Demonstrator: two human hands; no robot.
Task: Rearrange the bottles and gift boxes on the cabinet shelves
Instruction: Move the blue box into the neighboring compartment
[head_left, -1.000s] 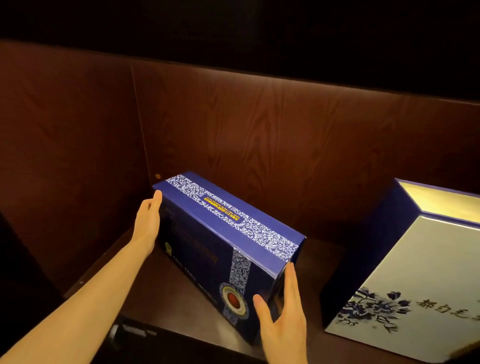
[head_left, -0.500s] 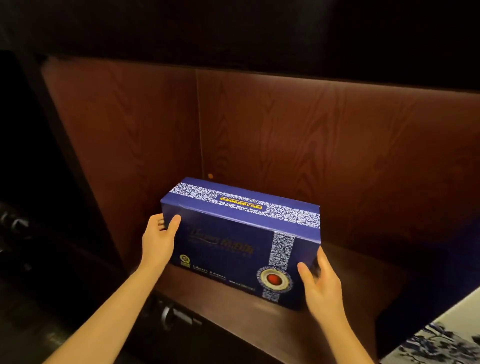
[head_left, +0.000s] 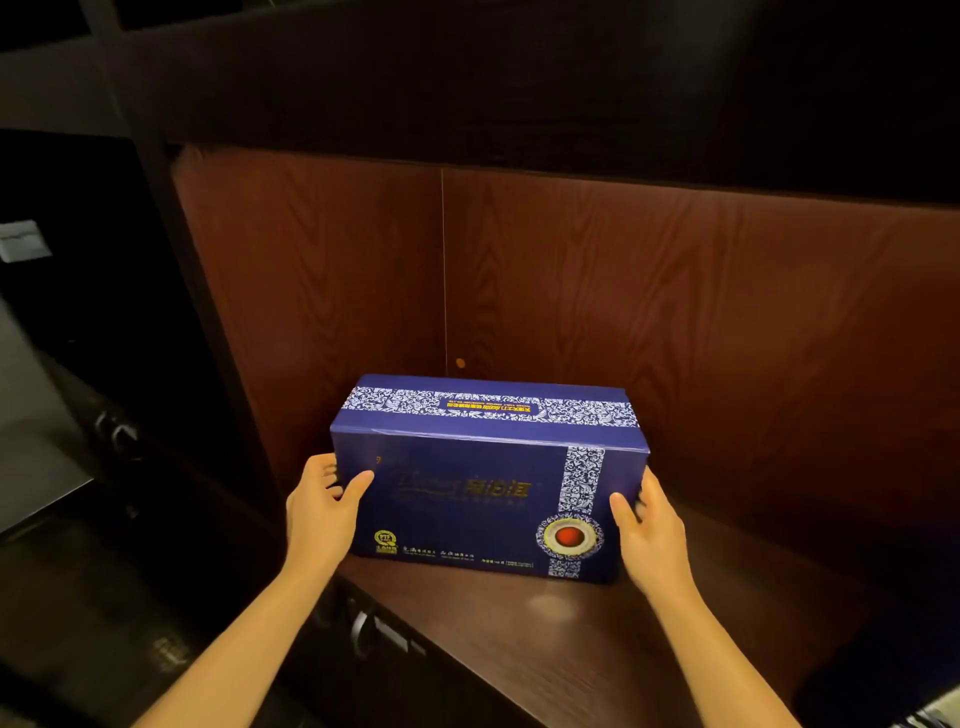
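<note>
A dark blue gift box (head_left: 483, 499) with white floral bands and a red round seal stands on the wooden cabinet shelf (head_left: 597, 639), its long front face toward me, near the back left corner. My left hand (head_left: 319, 512) presses the box's left end, thumb on the front face. At the opposite end my right hand (head_left: 649, 535) grips the right side, thumb at the front edge. Both hands hold the box between them.
The shelf's brown wood back panel (head_left: 675, 322) and left side wall (head_left: 311, 312) close in behind the box. A dark upright post (head_left: 171, 260) stands to the left. A metal drawer handle (head_left: 374, 631) shows below the shelf edge. A sliver of another box (head_left: 935, 714) sits bottom right.
The box has turned from a diagonal lie to face me squarely and sits nearer the back left corner. The view has shifted, so the large white-and-blue box on the right has nearly left the frame.
</note>
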